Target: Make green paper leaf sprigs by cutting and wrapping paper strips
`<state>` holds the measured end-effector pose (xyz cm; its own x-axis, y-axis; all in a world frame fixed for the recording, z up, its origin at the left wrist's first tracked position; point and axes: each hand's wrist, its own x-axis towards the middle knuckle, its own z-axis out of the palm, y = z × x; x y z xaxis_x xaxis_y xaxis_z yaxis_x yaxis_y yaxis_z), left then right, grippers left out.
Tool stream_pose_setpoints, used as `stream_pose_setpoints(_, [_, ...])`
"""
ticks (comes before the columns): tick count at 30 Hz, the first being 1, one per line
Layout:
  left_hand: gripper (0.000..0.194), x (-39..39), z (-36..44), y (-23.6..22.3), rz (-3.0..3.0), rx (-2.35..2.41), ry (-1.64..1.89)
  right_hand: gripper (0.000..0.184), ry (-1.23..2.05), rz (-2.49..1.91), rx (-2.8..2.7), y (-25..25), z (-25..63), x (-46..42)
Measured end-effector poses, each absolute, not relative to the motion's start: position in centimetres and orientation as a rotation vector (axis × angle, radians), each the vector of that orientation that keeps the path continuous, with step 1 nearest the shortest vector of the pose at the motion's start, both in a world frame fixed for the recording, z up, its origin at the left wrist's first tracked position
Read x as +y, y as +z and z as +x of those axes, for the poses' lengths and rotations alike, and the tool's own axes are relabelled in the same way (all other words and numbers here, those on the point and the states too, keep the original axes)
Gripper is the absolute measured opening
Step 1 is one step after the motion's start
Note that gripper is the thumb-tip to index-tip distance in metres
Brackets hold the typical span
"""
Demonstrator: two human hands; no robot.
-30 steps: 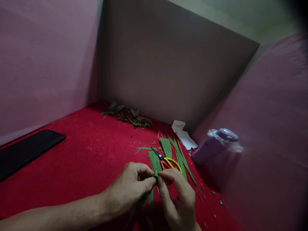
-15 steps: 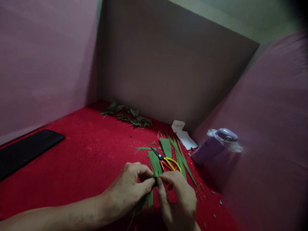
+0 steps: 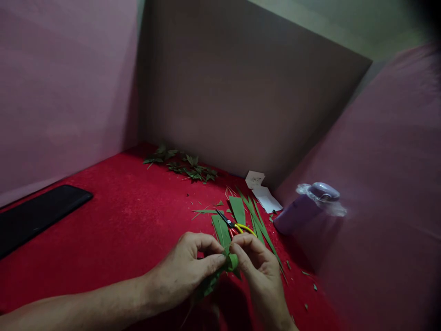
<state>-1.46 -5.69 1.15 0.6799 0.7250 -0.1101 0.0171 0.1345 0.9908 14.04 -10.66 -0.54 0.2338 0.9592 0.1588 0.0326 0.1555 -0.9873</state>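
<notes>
My left hand [image 3: 193,266] pinches a folded green leaf [image 3: 232,261] between thumb and forefinger. More green leaf hangs below that palm, partly hidden by the hand. On the other side, my right hand [image 3: 260,266] has thumb and forefinger pressed together at the leaf's upper right edge. Just beyond the hands lies a pair of scissors [image 3: 228,223] with black blades and yellow and red handles, the handles partly covered by my right hand. Under and beside the scissors lie a wide cut leaf piece [image 3: 220,226] and another leaf piece [image 3: 237,209].
Long leaf strips [image 3: 257,220] and scraps lie on the red cloth [image 3: 131,220]. A pile of leafy sprigs [image 3: 193,170] is at the back. White papers [image 3: 267,200] and a purple bottle [image 3: 299,211] stand right. At left lies a flat black object [image 3: 44,214].
My right hand has turned, its thumb coming up to the forefinger at the leaf's top. The folded leaf shows more between the hands. My left hand stays nearly in place.
</notes>
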Motion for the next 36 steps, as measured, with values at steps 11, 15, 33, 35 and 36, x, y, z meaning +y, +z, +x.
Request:
stream_pose_setpoints(11, [0.025, -5.52, -1.38, 0.88, 1.392, 0.730, 0.583, 0.021, 1.026, -1.179, -1.034, -0.82, 14.20, -10.25])
stream_pose_setpoints(15, [0.024, -5.44, -1.38, 0.84, 1.470, 0.734, 0.620, 0.020, 1.046, -1.167, -1.033, -0.85, 14.23, -10.32])
stream_pose_setpoints(33, [0.021, -5.49, -1.40, 1.21, 1.586, 0.781, 0.614, 0.016, 1.075, -1.135, -1.104, -0.62, 14.42, -10.24])
stream_pose_setpoints(35, [0.021, -5.51, -1.38, 1.10, 1.574, 0.783, 0.612, 0.015, 1.086, -1.125, -1.105, -0.74, 14.49, -10.17])
stream_pose_setpoints(36, [0.020, -5.53, -1.37, 1.03, 1.567, 0.785, 0.611, 0.015, 1.093, -1.123, -1.107, -0.81, 14.54, -10.13])
